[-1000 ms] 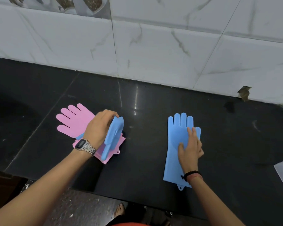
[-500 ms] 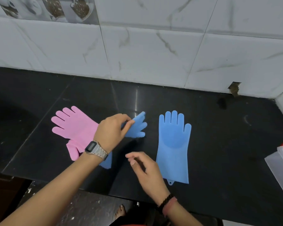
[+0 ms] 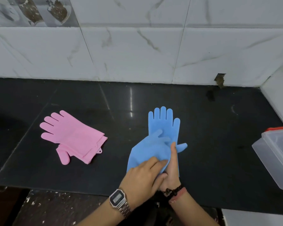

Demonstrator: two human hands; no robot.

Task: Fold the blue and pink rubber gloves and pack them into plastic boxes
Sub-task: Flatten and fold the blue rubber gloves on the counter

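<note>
One blue glove [image 3: 164, 121] lies flat on the black counter [image 3: 211, 144], fingers toward the wall. A second blue glove [image 3: 147, 150] lies slanted across its lower half. My left hand [image 3: 141, 176] holds this upper glove at the cuff, fingers on top and thumb below the edge. My right hand [image 3: 172, 170] grips the same cuff from the right, one digit stretched along the glove's edge and the other fingers hidden beneath it. The two pink gloves [image 3: 72, 136] lie stacked to the left, untouched.
A clear plastic box [image 3: 275, 158] with a red clip [image 3: 278, 128] stands at the right edge of the counter. A white marble-tiled wall runs behind and turns at the right corner. The counter's front edge is just below my wrists.
My left hand carried the second blue glove from beside the pink pair to the right and laid it across the flat blue glove. My right hand came up to take its cuff.
</note>
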